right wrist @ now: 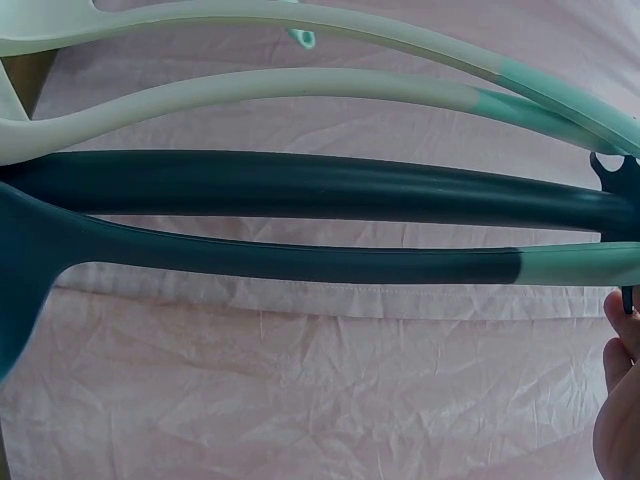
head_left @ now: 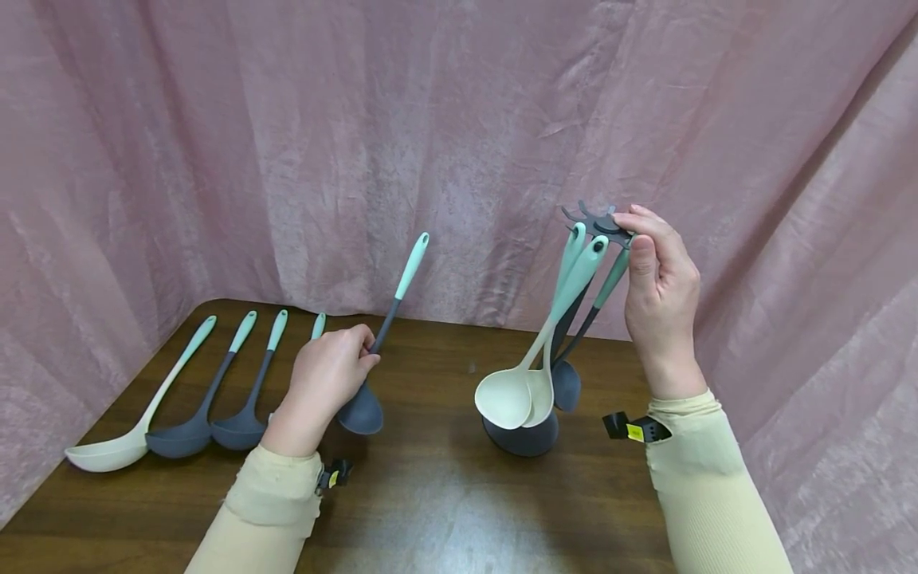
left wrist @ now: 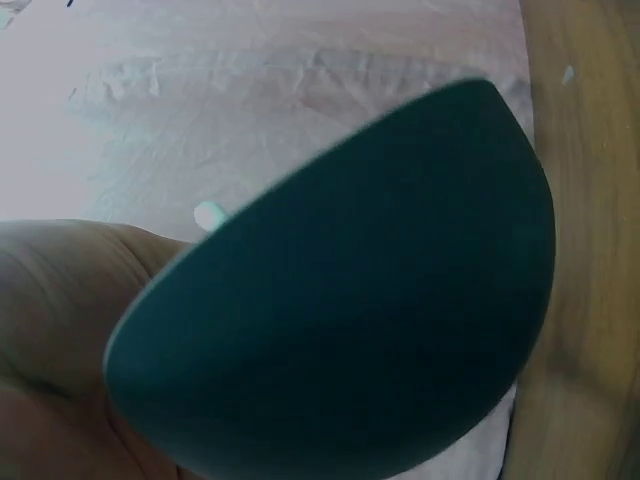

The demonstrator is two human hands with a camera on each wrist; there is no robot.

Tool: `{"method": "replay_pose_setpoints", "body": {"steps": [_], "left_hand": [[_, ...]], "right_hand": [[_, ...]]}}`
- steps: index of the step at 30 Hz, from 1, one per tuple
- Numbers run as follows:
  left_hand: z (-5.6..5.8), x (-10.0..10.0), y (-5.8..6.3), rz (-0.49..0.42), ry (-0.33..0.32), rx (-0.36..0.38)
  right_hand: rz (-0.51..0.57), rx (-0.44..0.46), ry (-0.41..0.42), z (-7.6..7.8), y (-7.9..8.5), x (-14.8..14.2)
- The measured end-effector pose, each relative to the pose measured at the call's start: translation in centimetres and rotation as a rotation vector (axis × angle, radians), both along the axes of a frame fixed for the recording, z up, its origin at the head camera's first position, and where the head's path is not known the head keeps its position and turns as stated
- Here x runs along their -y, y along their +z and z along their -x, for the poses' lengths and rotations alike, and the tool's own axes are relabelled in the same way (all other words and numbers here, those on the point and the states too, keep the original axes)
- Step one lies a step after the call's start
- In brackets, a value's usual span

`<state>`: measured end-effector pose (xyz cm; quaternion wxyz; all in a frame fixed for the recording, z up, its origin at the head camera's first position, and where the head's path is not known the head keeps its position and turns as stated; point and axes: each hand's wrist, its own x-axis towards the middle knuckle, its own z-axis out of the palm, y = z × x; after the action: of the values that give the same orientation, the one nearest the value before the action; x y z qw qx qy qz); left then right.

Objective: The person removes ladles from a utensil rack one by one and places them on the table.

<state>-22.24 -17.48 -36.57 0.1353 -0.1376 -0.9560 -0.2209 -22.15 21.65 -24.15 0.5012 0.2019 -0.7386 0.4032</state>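
My left hand [head_left: 326, 371] grips a dark grey ladle [head_left: 361, 410] by the lower part of its shaft, its mint handle slanting up and right. In the left wrist view the dark ladle bowl [left wrist: 350, 300] fills most of the picture. At the right, my right hand [head_left: 663, 287] pinches the hooked top of a dark utensil stand [head_left: 522, 441] between thumb and fingers. Two cream ladles [head_left: 504, 399] and a dark ladle [head_left: 566, 387] with mint handles hang from the stand. The right wrist view shows their shafts alongside the dark pole [right wrist: 330, 185].
On the table's left lie a cream ladle [head_left: 107, 454] and two dark ladles [head_left: 179, 438] in a row. Another mint handle [head_left: 319, 325] shows behind my left hand, its other end hidden. Pink curtain [head_left: 459, 159] hangs behind the wooden table [head_left: 430, 494].
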Motion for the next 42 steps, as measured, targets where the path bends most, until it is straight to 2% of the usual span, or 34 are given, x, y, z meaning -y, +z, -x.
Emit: {"method": "replay_pose_setpoints", "body": {"steps": [14,26,42], "left_hand": [[0.9,1.0,-0.8,0.022,0.036,0.037],[1.7,2.2,-1.7,0.027,0.116,0.146],[2.7,3.8,-3.1,0.055,0.132,0.277]], "right_hand": [[-0.002,-0.005,-0.003,-0.1,0.0,0.2],[-0.009,0.002,0.006,0.2,0.0,0.4],[-0.016,-0.002,0.006,0.1,0.0,0.4]]}}
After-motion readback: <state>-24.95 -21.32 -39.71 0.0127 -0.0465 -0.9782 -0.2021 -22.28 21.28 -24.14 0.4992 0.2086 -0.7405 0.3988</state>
